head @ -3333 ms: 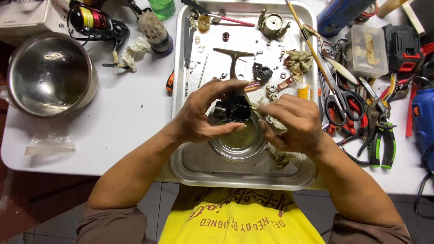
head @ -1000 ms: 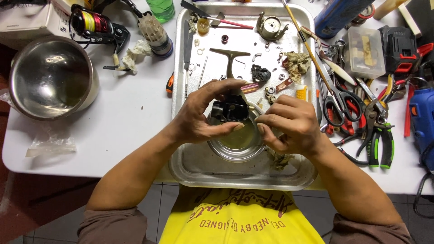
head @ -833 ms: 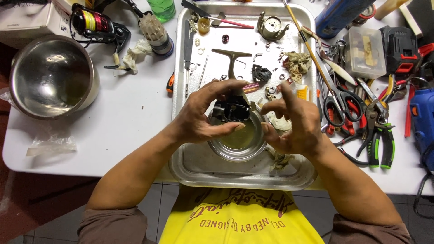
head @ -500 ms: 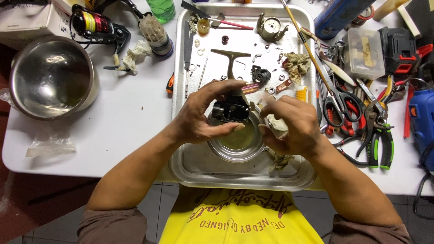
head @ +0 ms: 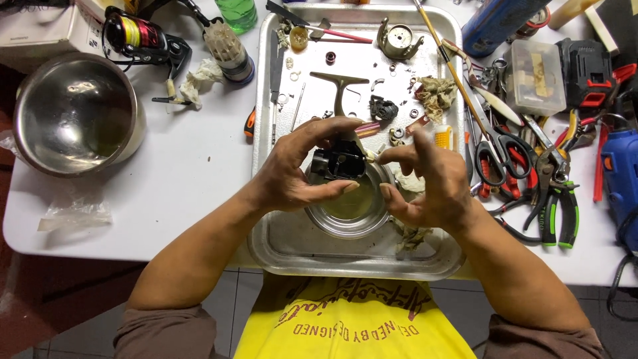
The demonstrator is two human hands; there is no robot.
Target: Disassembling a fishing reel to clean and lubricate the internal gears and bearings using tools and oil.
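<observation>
- Head view: the left hand (head: 292, 176) is curled round a small black reel body (head: 339, 159), thumb below and fingers over the top, holding it above the near half of a metal tray (head: 286, 239) on the white table (head: 173, 173).
- The right hand (head: 428, 183) is just beside the reel body with fingers spread fairly wide; index finger and thumb pinch a thin swab with a pale tip (head: 367, 156) that touches the reel body's right side.
- Under both hands a small round steel dish (head: 349, 213) sits in the tray, with crumpled tissue (head: 412, 233) at its right.
- Toward the tray's far edge lie a T-shaped handle (head: 339, 83), a round metal spool part (head: 399, 40), a dirty rag wad (head: 435, 96) and small washers and screws.
- At the table's left edge stands a large steel bowl (head: 73, 113); at the far left corner lies a fishing reel with coloured line (head: 136, 36).
- Along the right edge, scissors (head: 495, 143), green-handled pliers (head: 555, 199) and a blue power tool (head: 621, 176) lie crowded together.
</observation>
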